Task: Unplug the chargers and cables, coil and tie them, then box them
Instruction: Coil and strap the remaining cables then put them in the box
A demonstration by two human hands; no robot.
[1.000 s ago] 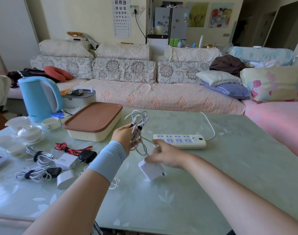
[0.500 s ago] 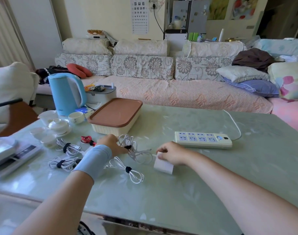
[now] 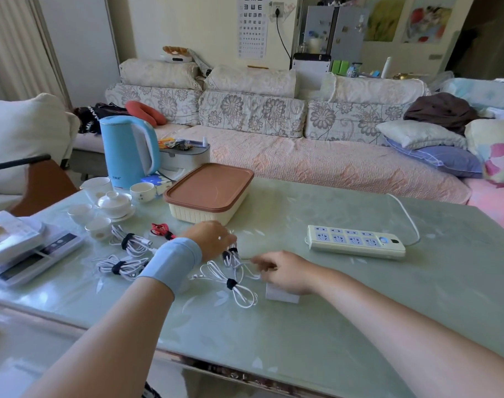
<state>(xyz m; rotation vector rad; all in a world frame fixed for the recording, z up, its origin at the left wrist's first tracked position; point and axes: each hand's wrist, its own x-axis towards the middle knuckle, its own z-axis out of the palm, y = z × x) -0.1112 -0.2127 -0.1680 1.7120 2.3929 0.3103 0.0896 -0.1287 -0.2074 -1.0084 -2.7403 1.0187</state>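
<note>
My left hand [image 3: 213, 239], with a blue wristband, grips a coiled white cable [image 3: 233, 261] low over the table, by its black tie. My right hand [image 3: 285, 272] is just right of the coil; its blurred fingertips pinch a strand of the same cable. The cable's white charger brick [image 3: 282, 295] lies on the table under my right hand. A tied white cable [image 3: 230, 284] lies just in front of the coil. Two more tied white cables [image 3: 131, 243] [image 3: 120, 267] and a red cable [image 3: 162, 229] lie to the left. The cream box with a brown lid [image 3: 209, 191] stands shut behind my left hand.
A white power strip [image 3: 355, 242] lies to the right, its cord running off the far edge. A blue kettle [image 3: 128, 152], a white tea set [image 3: 112, 202] and a scale with papers [image 3: 29, 251] fill the left of the glass table [image 3: 360, 326].
My left hand has brought the coiled cable down from the air to the table. My right hand let the charger brick rest on the table and moved to the cable. The view shifted left.
</note>
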